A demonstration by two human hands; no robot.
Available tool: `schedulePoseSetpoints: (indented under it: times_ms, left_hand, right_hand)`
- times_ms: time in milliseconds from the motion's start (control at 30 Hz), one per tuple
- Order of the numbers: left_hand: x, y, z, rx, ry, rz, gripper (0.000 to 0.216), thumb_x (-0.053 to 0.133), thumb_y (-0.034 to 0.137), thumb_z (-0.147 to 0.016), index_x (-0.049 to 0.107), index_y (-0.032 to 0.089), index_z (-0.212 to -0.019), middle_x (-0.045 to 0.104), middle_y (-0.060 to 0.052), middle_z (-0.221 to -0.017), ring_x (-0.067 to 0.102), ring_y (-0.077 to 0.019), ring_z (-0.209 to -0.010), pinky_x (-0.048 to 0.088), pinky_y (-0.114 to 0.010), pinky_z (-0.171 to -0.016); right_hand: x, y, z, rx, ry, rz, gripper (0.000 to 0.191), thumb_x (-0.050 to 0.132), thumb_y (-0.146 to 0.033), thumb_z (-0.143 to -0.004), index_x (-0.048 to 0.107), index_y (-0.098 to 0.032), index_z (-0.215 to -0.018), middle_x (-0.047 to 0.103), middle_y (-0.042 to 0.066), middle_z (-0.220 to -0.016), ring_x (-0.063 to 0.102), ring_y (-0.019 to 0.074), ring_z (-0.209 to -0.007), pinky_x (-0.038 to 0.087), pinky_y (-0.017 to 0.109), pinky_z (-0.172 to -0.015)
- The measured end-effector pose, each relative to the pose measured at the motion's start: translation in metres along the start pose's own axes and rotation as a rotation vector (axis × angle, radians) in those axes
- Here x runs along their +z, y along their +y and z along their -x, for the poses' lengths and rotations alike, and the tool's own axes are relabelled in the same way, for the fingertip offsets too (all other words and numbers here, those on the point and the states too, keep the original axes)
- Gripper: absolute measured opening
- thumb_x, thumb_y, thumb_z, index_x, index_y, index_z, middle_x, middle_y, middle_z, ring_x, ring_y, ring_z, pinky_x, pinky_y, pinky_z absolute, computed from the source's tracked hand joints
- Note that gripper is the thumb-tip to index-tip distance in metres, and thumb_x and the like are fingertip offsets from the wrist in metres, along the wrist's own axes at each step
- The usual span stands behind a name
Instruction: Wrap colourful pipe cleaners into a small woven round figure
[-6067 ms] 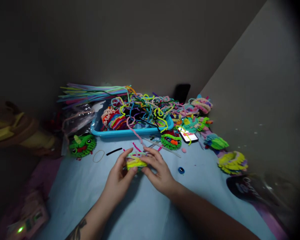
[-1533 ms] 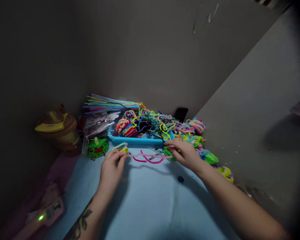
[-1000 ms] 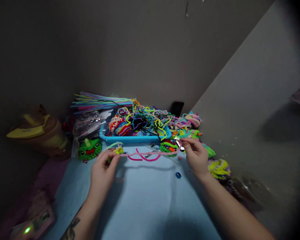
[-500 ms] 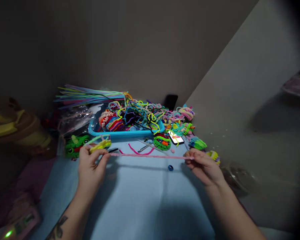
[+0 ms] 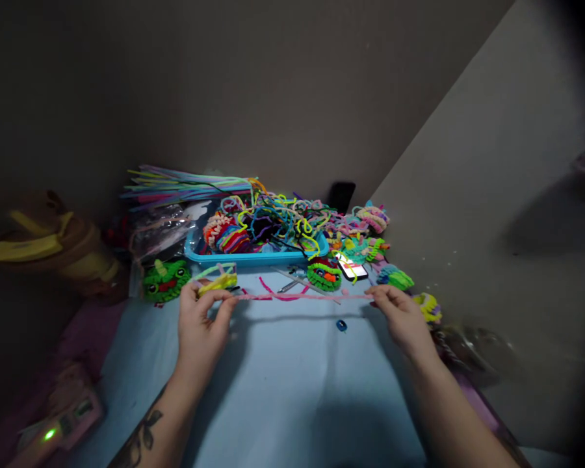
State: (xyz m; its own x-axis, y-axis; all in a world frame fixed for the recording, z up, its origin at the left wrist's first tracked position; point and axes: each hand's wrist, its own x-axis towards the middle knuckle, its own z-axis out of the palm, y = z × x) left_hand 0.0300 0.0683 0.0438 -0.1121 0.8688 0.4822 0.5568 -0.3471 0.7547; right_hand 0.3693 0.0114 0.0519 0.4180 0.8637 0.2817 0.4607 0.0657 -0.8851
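Observation:
My left hand (image 5: 202,318) pinches a small yellow and green pipe-cleaner piece (image 5: 217,281) just above the light blue table (image 5: 273,390). A pink pipe cleaner (image 5: 302,297) runs straight from that piece to my right hand (image 5: 400,315), which pinches its far end. Both hands hover over the table, about a third of the frame apart, with the pink pipe cleaner pulled taut between them.
A blue tray (image 5: 253,259) heaped with coloured pipe cleaners sits at the back, with a bundle of straight ones (image 5: 185,185) behind it. Finished fuzzy figures lie around: a green one (image 5: 164,281) left, another (image 5: 324,273) centre. A phone (image 5: 351,268), a blue bead (image 5: 341,325) and a yellow-brown bottle (image 5: 53,244) are nearby.
My hands, once together on the yellow piece, have drawn apart. My right hand pulled the pink pipe cleaner out to the right until it stretched straight.

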Motion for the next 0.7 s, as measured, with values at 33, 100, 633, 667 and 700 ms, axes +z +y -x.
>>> schedulePoseSetpoints:
  times_ms: [33, 100, 633, 667, 700]
  left_hand:
    - [0.001, 0.0, 0.001, 0.002, 0.008, 0.006, 0.017, 0.059, 0.032, -0.081, 0.068, 0.02, -0.072, 0.045, -0.004, -0.085, 0.051, -0.0209, -0.088, 0.045, -0.034, -0.079]
    - [0.002, 0.001, 0.002, 0.008, 0.024, 0.011, 0.015, 0.06, 0.03, -0.081, 0.069, 0.02, -0.074, 0.046, -0.004, -0.085, 0.052, -0.0201, -0.088, 0.045, -0.033, -0.078]
    - [0.001, 0.001, 0.003, -0.189, -0.015, 0.198, 0.016, 0.057, 0.034, -0.083, 0.059, 0.019, -0.079, 0.057, -0.003, -0.085, 0.056, -0.0182, -0.083, 0.047, -0.03, -0.072]
    - [0.002, 0.0, 0.004, -0.231, -0.024, 0.232, 0.015, 0.056, 0.034, -0.083, 0.055, 0.019, -0.081, 0.058, -0.003, -0.085, 0.056, -0.0169, -0.079, 0.046, -0.029, -0.07]
    - [0.003, -0.001, 0.005, -0.269, -0.041, 0.258, 0.016, 0.057, 0.035, -0.083, 0.052, 0.019, -0.082, 0.058, -0.002, -0.085, 0.056, -0.0158, -0.076, 0.046, -0.028, -0.067]
  right_hand:
    - [0.006, -0.004, 0.0, -0.125, 0.089, 0.145, 0.021, 0.064, -0.04, -0.077, 0.063, -0.02, -0.084, 0.063, 0.007, -0.086, 0.057, 0.024, -0.083, 0.05, 0.041, -0.074]
    - [0.022, -0.024, 0.005, -0.361, 0.234, 0.337, 0.03, 0.058, -0.033, -0.082, 0.062, -0.021, -0.108, 0.059, 0.012, -0.117, 0.049, 0.0318, -0.116, 0.038, 0.055, -0.099]
    - [0.166, -0.091, 0.016, -0.48, -0.435, -0.063, 0.015, 0.055, -0.019, -0.09, 0.07, -0.022, -0.088, 0.07, 0.004, -0.083, 0.065, 0.0167, -0.08, 0.051, 0.029, -0.073]
    - [0.163, -0.093, 0.014, -0.48, -0.417, -0.08, 0.015, 0.056, -0.019, -0.089, 0.071, -0.022, -0.087, 0.069, 0.005, -0.083, 0.064, 0.0166, -0.079, 0.051, 0.029, -0.072]
    - [0.16, -0.093, 0.013, -0.479, -0.405, -0.091, 0.015, 0.057, -0.019, -0.088, 0.072, -0.021, -0.086, 0.068, 0.005, -0.082, 0.064, 0.0164, -0.079, 0.051, 0.029, -0.071]
